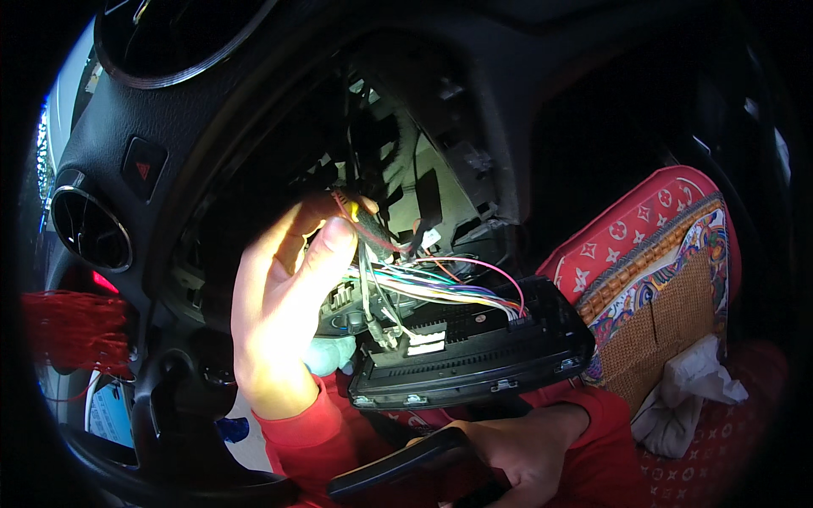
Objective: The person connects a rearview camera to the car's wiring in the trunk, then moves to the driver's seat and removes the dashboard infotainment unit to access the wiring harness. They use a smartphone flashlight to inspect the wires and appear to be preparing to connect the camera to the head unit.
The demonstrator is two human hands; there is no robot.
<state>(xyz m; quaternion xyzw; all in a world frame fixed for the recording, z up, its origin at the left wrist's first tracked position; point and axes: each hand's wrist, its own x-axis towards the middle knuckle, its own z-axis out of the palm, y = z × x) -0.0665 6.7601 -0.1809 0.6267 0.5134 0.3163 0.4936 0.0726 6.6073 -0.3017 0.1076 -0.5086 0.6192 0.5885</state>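
My left hand is raised in front of the dashboard opening, thumb and fingers pinched on thin wires with a bit of yellow among them; the fingertips are partly hidden. Below and to its right lies a black car stereo unit, back side up, with metal clips along its near edge. A bundle of coloured wires runs from a connector on the unit into the opening. Lower down, my right hand is closed round a dark, flat, rounded slab, phone-like in shape.
The dashboard curves round the opening, with a round air vent and a hazard button at left. A steering wheel rim crosses the lower left. At right are a red patterned cover, a woven mat and a crumpled cloth.
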